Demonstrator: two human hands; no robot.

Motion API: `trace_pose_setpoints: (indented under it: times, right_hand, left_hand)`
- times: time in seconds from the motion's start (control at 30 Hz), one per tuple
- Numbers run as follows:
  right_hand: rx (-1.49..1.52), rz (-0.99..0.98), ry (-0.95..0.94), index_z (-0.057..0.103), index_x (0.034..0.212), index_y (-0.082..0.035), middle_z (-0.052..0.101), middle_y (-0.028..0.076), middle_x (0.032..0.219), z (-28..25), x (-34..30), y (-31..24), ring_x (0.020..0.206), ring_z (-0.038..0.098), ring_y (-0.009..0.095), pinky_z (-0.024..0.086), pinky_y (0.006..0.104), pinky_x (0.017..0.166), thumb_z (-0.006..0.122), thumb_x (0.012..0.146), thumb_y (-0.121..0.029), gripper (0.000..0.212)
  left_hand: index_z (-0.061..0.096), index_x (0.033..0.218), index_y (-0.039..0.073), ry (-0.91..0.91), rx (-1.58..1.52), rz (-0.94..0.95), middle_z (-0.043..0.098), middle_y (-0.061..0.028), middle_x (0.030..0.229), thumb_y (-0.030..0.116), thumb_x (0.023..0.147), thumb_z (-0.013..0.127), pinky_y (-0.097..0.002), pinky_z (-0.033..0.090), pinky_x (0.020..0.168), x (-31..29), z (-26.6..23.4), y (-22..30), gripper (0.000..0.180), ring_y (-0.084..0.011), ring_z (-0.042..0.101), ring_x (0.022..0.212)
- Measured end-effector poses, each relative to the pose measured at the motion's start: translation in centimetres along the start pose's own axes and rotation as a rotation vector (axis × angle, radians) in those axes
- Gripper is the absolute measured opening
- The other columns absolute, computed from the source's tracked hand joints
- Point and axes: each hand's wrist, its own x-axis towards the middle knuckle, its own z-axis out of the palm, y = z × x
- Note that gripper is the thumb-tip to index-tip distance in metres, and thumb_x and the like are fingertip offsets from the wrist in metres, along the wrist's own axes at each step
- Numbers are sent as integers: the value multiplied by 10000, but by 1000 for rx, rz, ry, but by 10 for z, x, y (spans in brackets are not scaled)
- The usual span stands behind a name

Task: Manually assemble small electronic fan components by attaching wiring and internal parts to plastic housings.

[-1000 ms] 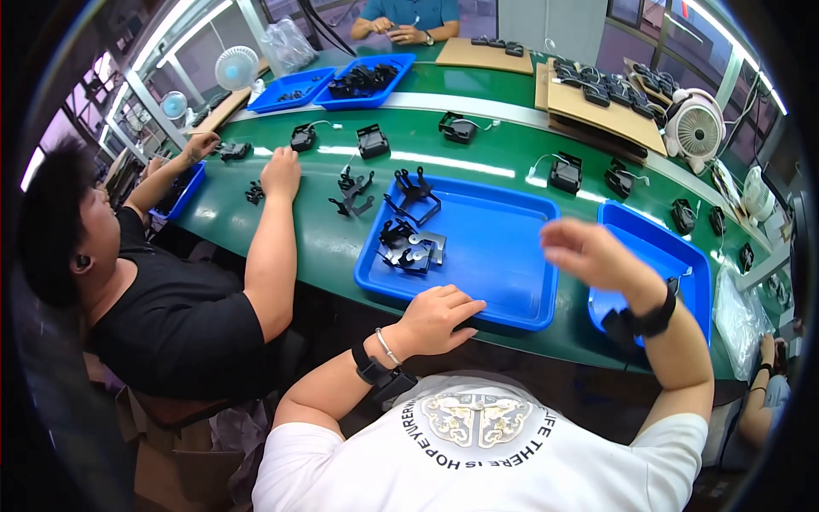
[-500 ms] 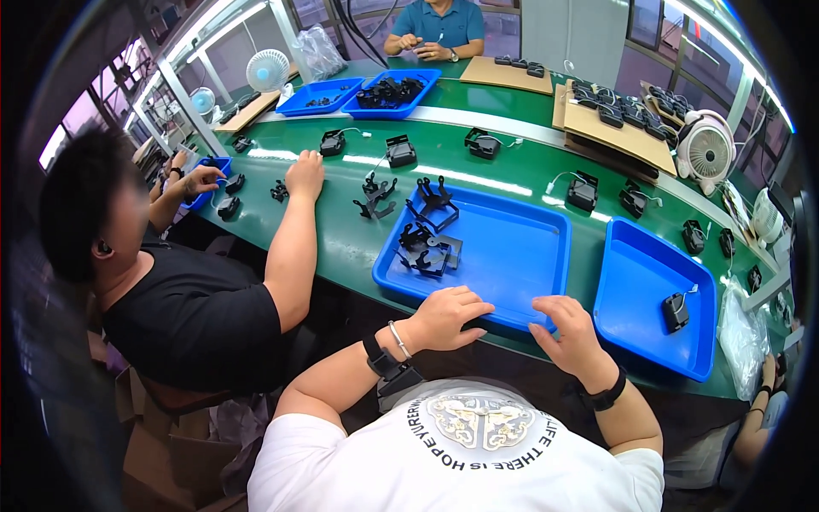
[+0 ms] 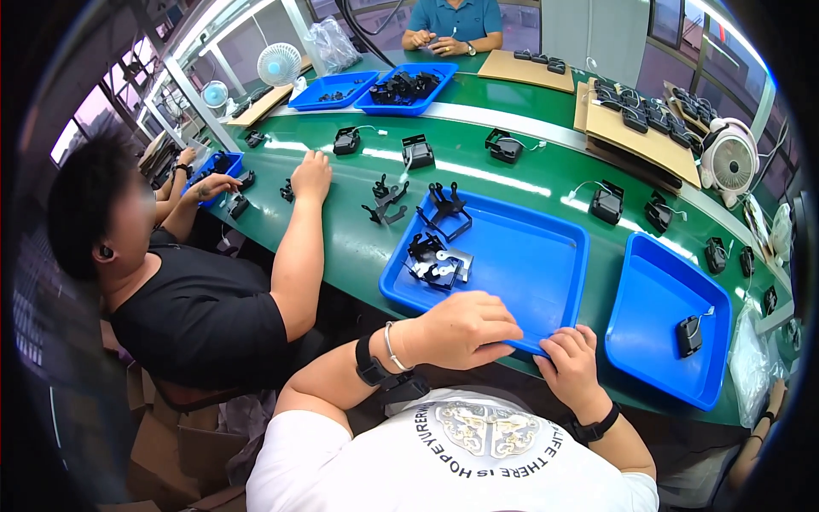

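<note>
Your right hand (image 3: 570, 363) clasps the blue tray (image 3: 533, 264) at its near-right corner; your left hand's (image 3: 469, 331) grip I cannot tell. Probably light, stiff, slick: hold opposite rims.

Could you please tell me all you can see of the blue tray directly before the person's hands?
The blue tray is shallow and rectangular, with rounded corners and a raised rim, seemingly smooth plastic. It lies flat, open side up, on the green table. Dark brackets sit in its left part. The right hand touches it at its near right corner; the left hand overlaps the near edge, though contact is unclear.
</note>
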Motion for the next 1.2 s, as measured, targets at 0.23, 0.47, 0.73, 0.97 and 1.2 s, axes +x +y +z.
trace_pose_setpoints:
  times: [0.23, 0.47, 0.73, 0.97, 1.2]
  right_hand:
    - [114, 113, -91, 556, 1026, -43, 550, 137, 1042, -6, 11, 4, 1017, 500, 318, 338, 464, 901, 676, 661, -171, 404]
    - [135, 148, -260, 524, 1096, -34, 508, 166, 1173, 2, 12, 13, 1137, 444, 347, 311, 493, 953, 631, 736, -231, 424]
    - [185, 202, -222, 541, 1058, -35, 526, 158, 1167, 19, -4, 26, 1131, 463, 355, 353, 476, 936, 581, 813, -228, 315]
    - [195, 239, -164, 551, 1040, -21, 524, 165, 1172, 19, 4, 21, 1135, 461, 363, 381, 465, 921, 591, 793, -193, 304]
    - [163, 223, -170, 554, 1030, -7, 521, 174, 1174, 14, 11, 8, 1125, 466, 371, 389, 466, 910, 617, 736, -162, 338]
  left_hand:
    - [588, 1015, -6, 283, 140, -162, 593, -52, 696, 62, 749, 653, -281, 462, 573, 45, -81, -43, 282, -171, 569, 624]
    - [199, 1366, -31, 265, 328, -909, 606, -78, 740, 157, 807, 605, -254, 465, 571, 57, -144, -226, 716, -133, 574, 609]
    - [-28, 1390, -14, 474, 237, -1199, 627, -138, 834, 190, 768, 635, -280, 497, 488, 97, -183, -343, 932, -174, 609, 589]
    - [-103, 1351, -64, 517, 136, -1230, 626, -173, 844, 180, 746, 638, -289, 514, 476, 96, -212, -362, 987, -209, 632, 598]
    - [-90, 1342, -32, 550, 55, -1226, 621, -167, 838, 183, 759, 649, -282, 506, 475, 71, -225, -346, 965, -206, 625, 594]
